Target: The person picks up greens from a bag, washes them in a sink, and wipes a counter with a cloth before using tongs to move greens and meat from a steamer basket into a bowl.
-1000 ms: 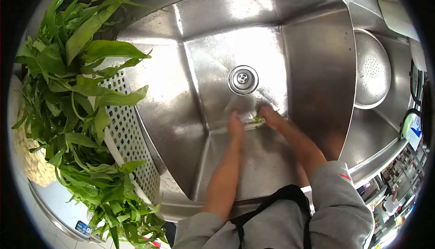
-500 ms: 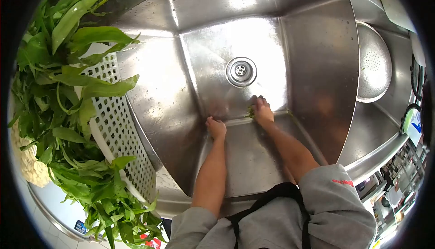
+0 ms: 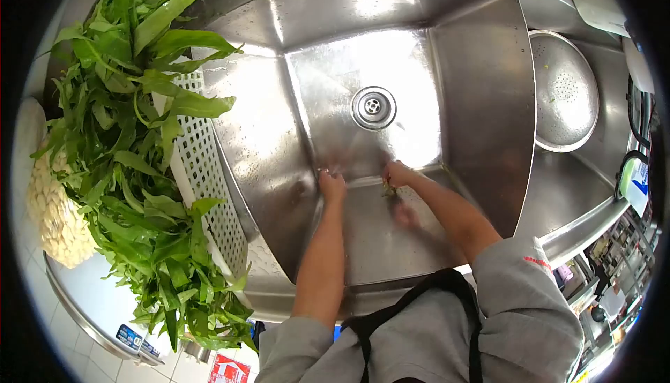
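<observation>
Bare hands (image 3: 333, 186), grey top (image 3: 426, 338), red lettering (image 3: 537, 263) on right sleeve (image 3: 520, 296), black strap (image 3: 454, 287) across front

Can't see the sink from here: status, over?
Left hand inside sink, grip unclear. Right hand closed on green scraps. Drain uncovered, nothing seen in the way.

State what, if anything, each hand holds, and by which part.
The right hand holds small green scraps; which part is gripped is too blurred to tell. Nothing shows in the left hand, though its inner side is hidden.
</observation>
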`<state>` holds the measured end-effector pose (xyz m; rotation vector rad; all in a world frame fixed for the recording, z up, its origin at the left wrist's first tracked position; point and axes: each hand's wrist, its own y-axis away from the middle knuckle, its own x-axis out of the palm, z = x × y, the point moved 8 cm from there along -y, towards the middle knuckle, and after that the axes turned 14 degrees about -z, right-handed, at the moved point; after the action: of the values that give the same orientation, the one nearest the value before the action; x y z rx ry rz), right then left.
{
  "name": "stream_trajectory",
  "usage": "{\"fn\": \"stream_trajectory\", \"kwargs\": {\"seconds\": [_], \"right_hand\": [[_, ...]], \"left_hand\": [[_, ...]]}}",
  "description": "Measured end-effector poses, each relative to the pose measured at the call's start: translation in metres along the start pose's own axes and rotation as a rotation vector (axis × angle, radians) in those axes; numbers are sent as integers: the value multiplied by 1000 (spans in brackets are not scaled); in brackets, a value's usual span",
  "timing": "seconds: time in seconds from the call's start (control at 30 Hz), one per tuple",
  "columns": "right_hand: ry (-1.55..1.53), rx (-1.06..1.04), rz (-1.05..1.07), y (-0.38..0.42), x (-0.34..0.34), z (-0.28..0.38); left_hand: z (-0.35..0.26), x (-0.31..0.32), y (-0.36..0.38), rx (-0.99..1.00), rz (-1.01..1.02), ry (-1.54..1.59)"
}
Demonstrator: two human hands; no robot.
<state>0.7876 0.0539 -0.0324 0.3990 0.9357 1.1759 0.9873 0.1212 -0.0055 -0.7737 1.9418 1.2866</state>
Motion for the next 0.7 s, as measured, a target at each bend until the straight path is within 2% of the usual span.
{"fn": "stream_trajectory", "kwargs": {"seconds": [0.03,0.07,0.13,0.27,0.33,0.37,0.4,0.43,0.47,0.53,0.57,0.63,0.7], "right_hand": [[-214,75,-100,-7,-6,-8],[-224,75,-95,-11,-2,-7],[-52,30,-266,-22,-12,-7],[83,-134,-352,-18,50,-23],[-33,114,-232,-16,74,-50],[-26,113,-252,-5,60,-35],[60,71,-170,8,46,-5],[146,28,-89,21,31,24],[149,26,-111,31,10,44],[520,-377,109,59,-2,94],[527,-367,82,72,-16,103],[123,-465,-22,107,-44,134],[237,-510,-14,138,-65,153]], "left_hand": [[2,-2,-5,73,-21,-10],[-2,-10,-3,146,-37,-26],[-5,-16,-3,104,-23,-7],[-20,-37,7,29,-2,-21],[-15,-23,4,61,69,-5],[-14,-15,5,81,142,-4],[-20,-15,7,100,136,6],[-31,-10,16,155,231,55],[-43,-6,25,212,326,101],[-51,-1,29,193,346,182],[-57,0,34,148,379,256],[-92,-30,58,254,365,224],[-122,-34,65,390,361,183]]}}
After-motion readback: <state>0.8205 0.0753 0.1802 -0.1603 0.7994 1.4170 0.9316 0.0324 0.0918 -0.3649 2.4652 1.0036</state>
